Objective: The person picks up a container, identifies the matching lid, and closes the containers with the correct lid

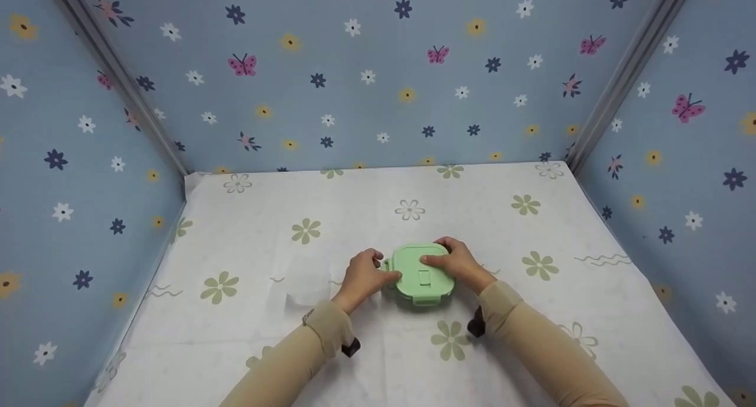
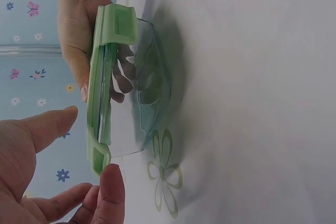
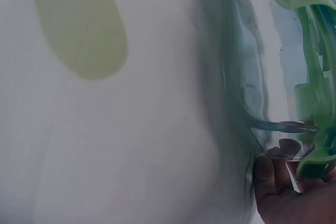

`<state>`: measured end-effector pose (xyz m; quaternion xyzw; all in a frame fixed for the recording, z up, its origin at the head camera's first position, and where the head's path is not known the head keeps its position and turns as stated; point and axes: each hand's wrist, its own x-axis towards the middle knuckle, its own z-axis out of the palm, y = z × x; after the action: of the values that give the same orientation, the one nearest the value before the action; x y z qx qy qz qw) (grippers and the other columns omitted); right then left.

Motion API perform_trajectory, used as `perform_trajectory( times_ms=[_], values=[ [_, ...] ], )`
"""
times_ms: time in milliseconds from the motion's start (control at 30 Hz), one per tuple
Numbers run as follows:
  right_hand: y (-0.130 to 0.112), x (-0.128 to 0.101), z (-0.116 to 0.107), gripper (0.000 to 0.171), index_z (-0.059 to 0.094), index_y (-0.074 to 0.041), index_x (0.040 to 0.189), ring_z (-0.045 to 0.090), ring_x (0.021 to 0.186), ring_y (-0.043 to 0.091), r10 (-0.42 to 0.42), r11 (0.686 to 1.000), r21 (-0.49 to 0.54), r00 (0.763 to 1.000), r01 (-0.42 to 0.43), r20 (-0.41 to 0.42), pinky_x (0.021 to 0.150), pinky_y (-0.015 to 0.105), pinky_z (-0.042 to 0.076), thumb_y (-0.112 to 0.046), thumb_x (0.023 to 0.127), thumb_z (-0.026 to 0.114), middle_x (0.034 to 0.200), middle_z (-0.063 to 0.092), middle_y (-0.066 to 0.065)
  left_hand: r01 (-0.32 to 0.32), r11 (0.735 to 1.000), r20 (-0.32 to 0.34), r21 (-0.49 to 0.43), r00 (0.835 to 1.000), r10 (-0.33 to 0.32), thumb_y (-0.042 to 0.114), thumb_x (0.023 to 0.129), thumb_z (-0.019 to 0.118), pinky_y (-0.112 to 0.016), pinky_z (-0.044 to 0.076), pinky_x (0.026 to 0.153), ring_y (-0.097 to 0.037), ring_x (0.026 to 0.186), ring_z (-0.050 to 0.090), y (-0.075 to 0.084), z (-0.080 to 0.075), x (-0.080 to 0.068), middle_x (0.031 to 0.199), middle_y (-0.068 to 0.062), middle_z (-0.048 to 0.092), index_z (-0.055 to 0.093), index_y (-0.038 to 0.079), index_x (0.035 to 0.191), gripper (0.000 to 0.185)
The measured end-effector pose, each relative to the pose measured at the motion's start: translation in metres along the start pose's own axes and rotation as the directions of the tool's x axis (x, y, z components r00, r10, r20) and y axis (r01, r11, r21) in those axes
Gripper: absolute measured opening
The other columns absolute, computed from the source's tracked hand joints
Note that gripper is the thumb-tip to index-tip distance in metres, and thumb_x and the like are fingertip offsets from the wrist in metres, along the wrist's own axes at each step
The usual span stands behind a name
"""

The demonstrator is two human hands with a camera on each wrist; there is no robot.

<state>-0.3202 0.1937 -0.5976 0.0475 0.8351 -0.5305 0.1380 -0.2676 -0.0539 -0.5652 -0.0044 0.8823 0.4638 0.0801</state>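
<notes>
A square glass food container (image 2: pixel 152 87) with a light green lid (image 1: pixel 423 265) stands upright on the white cloth. My right hand (image 1: pixel 463 264) grips its right side, thumb on top of the lid and fingers down the far glass wall. At the left side, my left hand (image 1: pixel 365 275) has a fingertip touching the lid's left latch (image 2: pixel 98 158), which slants outward. Its thumb is just off the lid in the left wrist view. The front latch (image 1: pixel 427 300) lies folded down. In the right wrist view, fingers (image 3: pixel 266 177) press the clear wall.
White cloth (image 1: pixel 236 330) with green flowers covers the table. Blue flowered panels (image 1: pixel 354 58) rise behind and on both sides, with grey poles (image 1: pixel 626 76) at the corners. A small black device (image 1: pixel 351 347) sits under the left wrist, another black device (image 1: pixel 476 323) under the right.
</notes>
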Motion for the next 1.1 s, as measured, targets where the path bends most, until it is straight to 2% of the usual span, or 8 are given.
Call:
perform_trajectory(
  times_ms=[200, 567, 833, 1100],
  values=[
    [-0.001, -0.001, 0.001, 0.044, 0.066, -0.005, 0.124, 0.059, 0.110, 0.021, -0.028, 0.999, 0.022, 1.000, 0.028, 0.000, 0.099, 0.032, 0.049, -0.027, 0.092, 0.088, 0.119, 0.067, 0.007, -0.006, 1.000, -0.003, -0.001, 1.000, 0.006, 0.033, 0.085, 0.090, -0.046, 0.058, 0.092, -0.027, 0.101, 0.065, 0.000, 0.001, 0.000, 0.118, -0.018, 0.070, 0.068, -0.003, 0.126, 0.059],
    [-0.001, 0.001, -0.002, 0.043, 0.067, -0.006, 0.121, 0.058, 0.110, 0.022, -0.060, 0.998, -0.021, 0.998, 0.060, 0.012, 0.099, 0.032, 0.048, -0.028, 0.092, 0.089, 0.118, 0.067, 0.007, 0.016, 1.000, -0.007, 0.006, 1.000, -0.016, 0.031, 0.084, 0.090, -0.045, 0.060, 0.095, -0.026, 0.101, 0.068, -0.002, 0.007, 0.003, 0.116, -0.015, 0.073, 0.071, -0.004, 0.121, 0.055],
    [0.000, 0.000, 0.001, 0.045, 0.066, -0.004, 0.124, 0.059, 0.110, 0.021, -0.066, 0.998, 0.012, 0.998, 0.066, 0.006, 0.097, 0.030, 0.048, -0.030, 0.093, 0.088, 0.119, 0.067, 0.007, 0.022, 0.999, 0.009, 0.039, 1.000, -0.022, 0.031, 0.085, 0.091, -0.045, 0.062, 0.093, -0.026, 0.098, 0.069, 0.001, 0.007, 0.004, 0.113, -0.016, 0.075, 0.071, -0.007, 0.121, 0.056],
    [0.002, -0.001, 0.006, 0.041, 0.065, -0.004, 0.121, 0.058, 0.103, 0.019, -0.059, 0.995, 0.075, 0.998, 0.061, -0.026, 0.088, 0.026, 0.049, -0.023, 0.092, 0.087, 0.113, 0.066, 0.006, 0.007, 1.000, 0.032, -0.021, 0.999, -0.007, 0.031, 0.088, 0.089, -0.043, 0.060, 0.093, -0.024, 0.098, 0.065, -0.004, 0.011, 0.007, 0.112, -0.015, 0.071, 0.069, -0.006, 0.120, 0.053]
  ],
)
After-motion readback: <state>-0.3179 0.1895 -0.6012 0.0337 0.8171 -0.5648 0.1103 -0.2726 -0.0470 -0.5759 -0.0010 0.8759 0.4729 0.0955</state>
